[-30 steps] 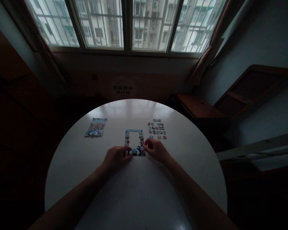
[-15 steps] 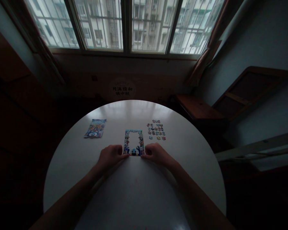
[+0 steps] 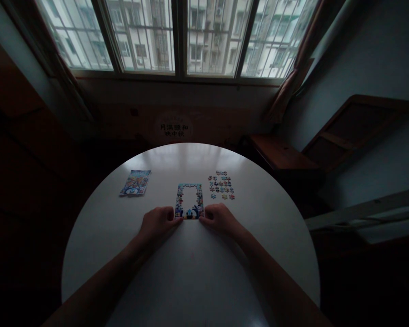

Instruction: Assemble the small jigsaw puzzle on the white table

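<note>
A partly assembled jigsaw puzzle [image 3: 200,200] lies flat in front of me, its border joined around a bare white middle. My left hand [image 3: 159,220] is at its lower left corner, fingers curled in and thumb pressed along the bottom edge. At the lower right corner my right hand [image 3: 221,217] mirrors this, its thumb on the edge too. Both hands hold the puzzle between them. Loose puzzle pieces [image 3: 221,184] are laid out in rough rows to the right, beyond my right hand. A colourful picture sheet [image 3: 136,183] lies to the left, apart from my hands.
Everything rests on a round white table [image 3: 191,272]. A low wooden cabinet or bench [image 3: 279,152] stands past its far right edge. Behind the table is a barred window [image 3: 180,41] with curtains. A wooden-framed chair back or panel [image 3: 347,131] leans at the right.
The puzzle has slid very slightly away from me, with both thumbs still at its bottom corners. My right hand has shifted a touch left. The loose pieces and the sheet stay put.
</note>
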`<state>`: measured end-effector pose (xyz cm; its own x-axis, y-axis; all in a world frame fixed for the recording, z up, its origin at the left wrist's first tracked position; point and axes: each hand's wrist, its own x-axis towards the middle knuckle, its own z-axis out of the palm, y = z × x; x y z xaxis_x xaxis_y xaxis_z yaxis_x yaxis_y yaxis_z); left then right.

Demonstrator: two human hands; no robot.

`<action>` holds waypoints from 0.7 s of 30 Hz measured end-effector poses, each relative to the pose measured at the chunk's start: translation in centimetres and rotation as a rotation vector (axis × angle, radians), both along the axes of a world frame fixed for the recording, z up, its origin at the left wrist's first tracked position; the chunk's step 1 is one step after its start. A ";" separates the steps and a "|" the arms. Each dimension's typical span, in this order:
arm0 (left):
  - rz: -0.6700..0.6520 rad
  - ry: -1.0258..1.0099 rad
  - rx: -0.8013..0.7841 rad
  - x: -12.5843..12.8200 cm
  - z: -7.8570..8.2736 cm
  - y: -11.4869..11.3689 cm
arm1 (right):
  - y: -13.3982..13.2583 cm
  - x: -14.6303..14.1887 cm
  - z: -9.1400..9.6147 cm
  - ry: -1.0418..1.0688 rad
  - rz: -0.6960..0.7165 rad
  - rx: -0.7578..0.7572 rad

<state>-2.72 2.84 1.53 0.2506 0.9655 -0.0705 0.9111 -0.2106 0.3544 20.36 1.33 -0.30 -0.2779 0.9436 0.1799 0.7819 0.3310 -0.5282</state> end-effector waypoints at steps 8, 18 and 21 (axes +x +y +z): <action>-0.018 -0.006 -0.001 0.1 0.1 -0.1 | -0.1 -0.1 0.1 -0.023 -0.002 -0.007; -0.034 -0.025 0.023 0.0 -0.2 -0.1 | 0.1 -0.7 -0.6 -0.067 -0.012 0.107; -0.035 -0.017 0.020 0.0 -0.1 -0.1 | 0.0 -0.7 -0.5 -0.126 -0.004 0.104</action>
